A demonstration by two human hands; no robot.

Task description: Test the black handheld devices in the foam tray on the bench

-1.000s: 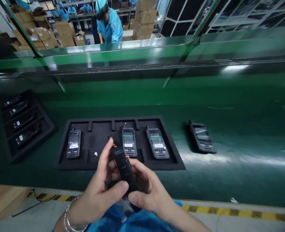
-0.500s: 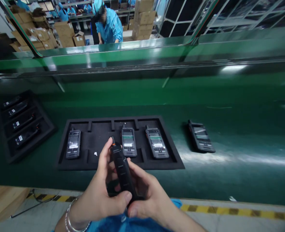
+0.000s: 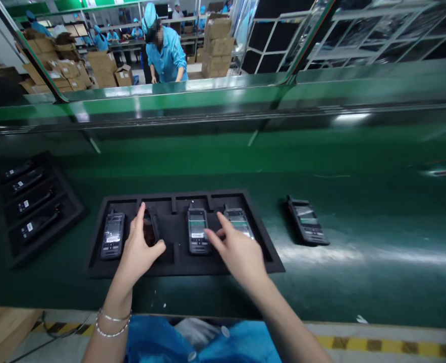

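My left hand (image 3: 137, 249) grips a dark handheld radio (image 3: 151, 227) between thumb and fingers, in the second place of the black foam tray (image 3: 147, 272). The radio is tilted and partly covered by the hand. Left of it lies a radio with a screen and keys (image 3: 113, 234). To the right is another radio (image 3: 198, 229), face up, close to the fingertips of my right hand (image 3: 241, 254). That hand is open and holds nothing, hovering in front of the rightmost radio (image 3: 240, 219) and hiding its lower part.
A second foam tray (image 3: 71, 214) with several dark radios lies angled at the left. A single radio (image 3: 308, 222) rests on the green bench (image 3: 359, 282) at the right. Across the bench are a person in blue (image 3: 168, 53) and stacked cartons (image 3: 217, 48).
The radio that both hands held in front of the tray is now in its second place under my left hand. My right hand has let go and moved right, fingers spread.
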